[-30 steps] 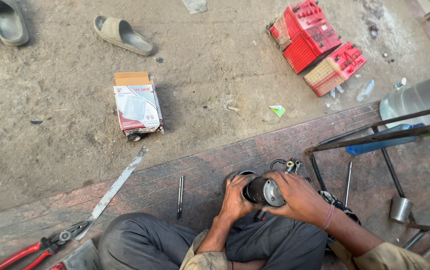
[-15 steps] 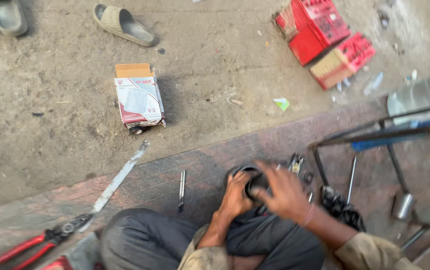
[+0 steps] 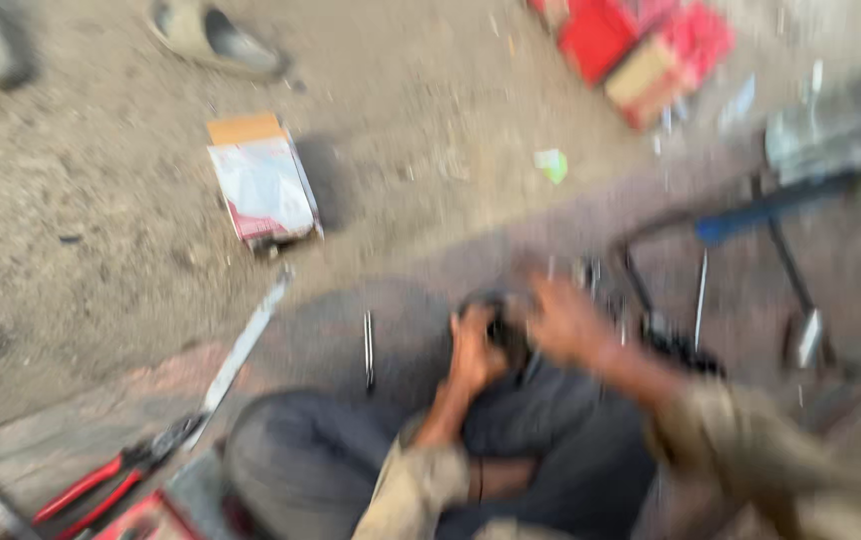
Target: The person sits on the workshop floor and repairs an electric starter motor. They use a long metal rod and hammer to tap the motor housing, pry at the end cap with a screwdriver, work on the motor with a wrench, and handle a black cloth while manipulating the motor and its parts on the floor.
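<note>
Both the left hand and the right hand grip a dark round part over the lap; blur hides how far the work has got.

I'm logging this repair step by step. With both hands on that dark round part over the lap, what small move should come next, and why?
Probably steady the dark round part with the left hand before turning it further. The right hand is a motion smear against it, and the part sits above the knee, not on the ground. The picture is too blurred to show the grip itself.
</note>
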`<control>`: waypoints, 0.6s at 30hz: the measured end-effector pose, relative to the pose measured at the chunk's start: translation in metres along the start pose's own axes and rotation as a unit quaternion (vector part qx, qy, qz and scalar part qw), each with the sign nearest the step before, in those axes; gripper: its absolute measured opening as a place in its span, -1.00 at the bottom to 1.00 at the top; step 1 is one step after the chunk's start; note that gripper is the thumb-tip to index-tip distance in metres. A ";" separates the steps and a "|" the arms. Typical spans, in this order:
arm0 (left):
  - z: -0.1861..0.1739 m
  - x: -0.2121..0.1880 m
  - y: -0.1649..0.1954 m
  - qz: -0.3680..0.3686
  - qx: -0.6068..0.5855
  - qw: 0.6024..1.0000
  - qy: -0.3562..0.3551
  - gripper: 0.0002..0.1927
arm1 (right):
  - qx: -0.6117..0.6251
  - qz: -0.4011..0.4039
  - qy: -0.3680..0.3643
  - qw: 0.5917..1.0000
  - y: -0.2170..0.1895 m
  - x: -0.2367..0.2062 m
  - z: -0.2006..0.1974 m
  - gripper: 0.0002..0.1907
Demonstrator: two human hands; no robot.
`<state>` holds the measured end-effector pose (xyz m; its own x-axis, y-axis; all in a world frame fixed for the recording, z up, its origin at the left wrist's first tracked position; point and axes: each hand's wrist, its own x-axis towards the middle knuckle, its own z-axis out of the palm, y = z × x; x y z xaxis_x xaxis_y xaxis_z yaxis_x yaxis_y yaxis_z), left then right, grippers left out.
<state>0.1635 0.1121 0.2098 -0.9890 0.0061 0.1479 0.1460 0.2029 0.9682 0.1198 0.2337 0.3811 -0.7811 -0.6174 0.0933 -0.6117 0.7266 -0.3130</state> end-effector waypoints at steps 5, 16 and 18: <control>-0.010 -0.017 0.012 -0.013 -0.006 0.999 -0.048 -0.27 | -0.062 0.054 -0.108 0.991 -0.018 -0.013 -0.004 -0.54; -0.001 -0.009 -0.020 0.015 -0.028 0.999 -0.022 -0.33 | -0.077 -0.060 -0.098 0.990 -0.009 -0.005 0.009 -0.77; -0.004 0.001 -0.026 0.021 -0.020 0.999 -0.031 -0.37 | -0.129 -0.048 -0.067 0.988 -0.005 0.002 0.019 -0.77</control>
<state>0.1586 0.1025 0.1854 -0.9815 0.0745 0.1765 0.1866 0.1616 0.9691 0.1235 0.2232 0.3651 -0.7049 -0.7090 -0.0208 -0.7073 0.7048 -0.0558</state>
